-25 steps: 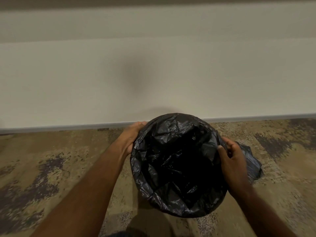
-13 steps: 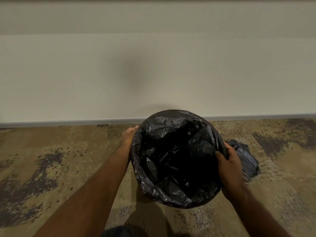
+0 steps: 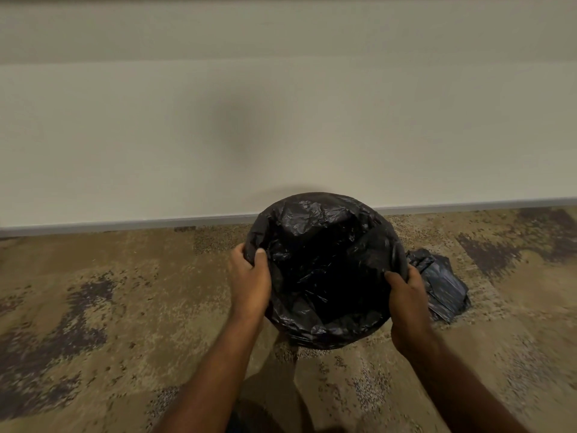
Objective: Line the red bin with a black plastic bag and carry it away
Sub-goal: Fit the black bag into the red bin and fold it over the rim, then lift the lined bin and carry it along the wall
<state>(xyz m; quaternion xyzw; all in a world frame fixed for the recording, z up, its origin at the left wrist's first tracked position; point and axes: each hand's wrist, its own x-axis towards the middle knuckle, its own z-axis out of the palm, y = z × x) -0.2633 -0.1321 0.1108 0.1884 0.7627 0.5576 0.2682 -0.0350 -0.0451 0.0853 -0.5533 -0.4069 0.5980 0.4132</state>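
A round bin stands on the carpet near the wall, fully wrapped in a crinkled black plastic bag (image 3: 324,267) that lines its inside and folds over its rim. No red of the bin shows. My left hand (image 3: 251,278) grips the bag-covered rim on the left side, thumb inside. On the right side of the rim my right hand (image 3: 406,295) grips in the same way, fingers curled over the edge.
A second crumpled black bag (image 3: 441,287) lies on the carpet just right of the bin. A pale wall (image 3: 281,120) with a grey skirting strip runs right behind the bin. Patterned brown carpet (image 3: 109,307) stretches to the left and right.
My left hand has slid from the far left of the rim toward me and now clamps it with the thumb inside. The right hand has tightened on the right rim.
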